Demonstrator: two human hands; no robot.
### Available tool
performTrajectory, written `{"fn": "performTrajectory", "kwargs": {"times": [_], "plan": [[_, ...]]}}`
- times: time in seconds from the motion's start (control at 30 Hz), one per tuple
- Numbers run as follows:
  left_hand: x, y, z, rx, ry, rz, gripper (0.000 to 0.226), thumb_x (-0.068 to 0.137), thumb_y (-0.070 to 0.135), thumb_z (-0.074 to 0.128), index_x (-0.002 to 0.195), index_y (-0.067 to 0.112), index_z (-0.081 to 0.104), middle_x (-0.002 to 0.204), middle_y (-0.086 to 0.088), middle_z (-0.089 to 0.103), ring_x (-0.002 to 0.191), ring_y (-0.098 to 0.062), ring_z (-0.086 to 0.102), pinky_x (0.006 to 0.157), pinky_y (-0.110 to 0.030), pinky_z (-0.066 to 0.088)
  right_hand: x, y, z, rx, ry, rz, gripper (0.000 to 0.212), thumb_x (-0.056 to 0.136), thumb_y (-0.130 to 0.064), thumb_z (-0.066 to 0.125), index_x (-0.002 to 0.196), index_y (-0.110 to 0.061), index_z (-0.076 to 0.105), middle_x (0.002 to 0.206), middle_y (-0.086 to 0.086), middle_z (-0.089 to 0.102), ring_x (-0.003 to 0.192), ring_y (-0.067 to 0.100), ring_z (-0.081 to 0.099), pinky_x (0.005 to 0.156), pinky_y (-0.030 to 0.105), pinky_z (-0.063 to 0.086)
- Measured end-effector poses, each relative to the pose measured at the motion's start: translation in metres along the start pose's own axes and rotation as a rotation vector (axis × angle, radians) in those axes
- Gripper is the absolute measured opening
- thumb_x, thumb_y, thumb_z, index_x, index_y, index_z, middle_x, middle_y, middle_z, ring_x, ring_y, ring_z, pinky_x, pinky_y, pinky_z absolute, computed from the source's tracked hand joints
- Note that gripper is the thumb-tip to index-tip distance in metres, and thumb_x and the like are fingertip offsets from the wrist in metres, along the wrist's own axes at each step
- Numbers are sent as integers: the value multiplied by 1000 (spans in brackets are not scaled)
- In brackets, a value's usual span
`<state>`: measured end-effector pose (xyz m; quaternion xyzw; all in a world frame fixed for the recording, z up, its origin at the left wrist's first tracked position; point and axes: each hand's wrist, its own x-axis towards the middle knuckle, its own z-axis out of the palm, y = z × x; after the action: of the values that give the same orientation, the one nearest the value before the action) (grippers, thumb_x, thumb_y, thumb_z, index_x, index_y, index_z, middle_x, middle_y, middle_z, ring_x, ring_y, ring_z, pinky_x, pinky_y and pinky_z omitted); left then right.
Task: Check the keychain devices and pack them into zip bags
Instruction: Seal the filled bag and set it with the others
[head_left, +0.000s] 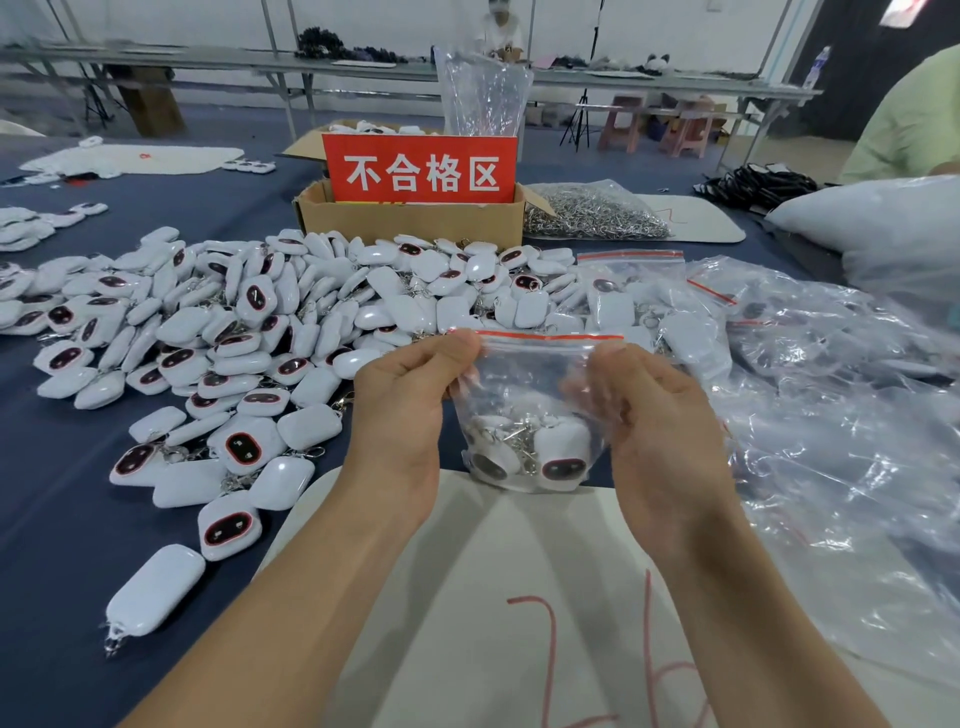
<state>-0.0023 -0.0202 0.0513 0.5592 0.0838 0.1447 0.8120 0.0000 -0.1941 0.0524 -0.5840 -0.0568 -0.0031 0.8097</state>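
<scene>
Head view: zip bag (524, 395) between both hands.

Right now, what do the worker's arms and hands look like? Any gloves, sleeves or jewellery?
Both are bare. The left hand and right hand wear no gloves, and no rings show. The forearms are uncovered down to the bottom of the picture: no sleeves, watch or wristband in view. Fingernails look short and plain.

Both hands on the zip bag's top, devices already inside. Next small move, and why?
Probably press the red zip strip shut along its length: left hand and right hand pinch the zip bag's top corners, and keychain devices already sit at its bottom.
</scene>
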Motion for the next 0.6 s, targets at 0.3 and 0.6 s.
{"fn": "performTrajectory", "kwargs": {"times": [0.3,0.6], "plan": [[5,-6,-2,69,-107,-116,31,91,37,71,104,9,78,97,-12,77,88,-19,67,93,-41,55,-1,13,0,-373,-142,73,33,80,2,82,108,-14,77,103,7,80,101,29,76,95,50,60],[-3,-28,7,440,-362,-213,35,70,45,76,92,18,78,94,-10,79,85,-26,75,82,-42,55,7,27,5,-270,145,152,21,88,-44,74,99,-26,76,92,-4,80,86,18,78,75,39,62]]}}
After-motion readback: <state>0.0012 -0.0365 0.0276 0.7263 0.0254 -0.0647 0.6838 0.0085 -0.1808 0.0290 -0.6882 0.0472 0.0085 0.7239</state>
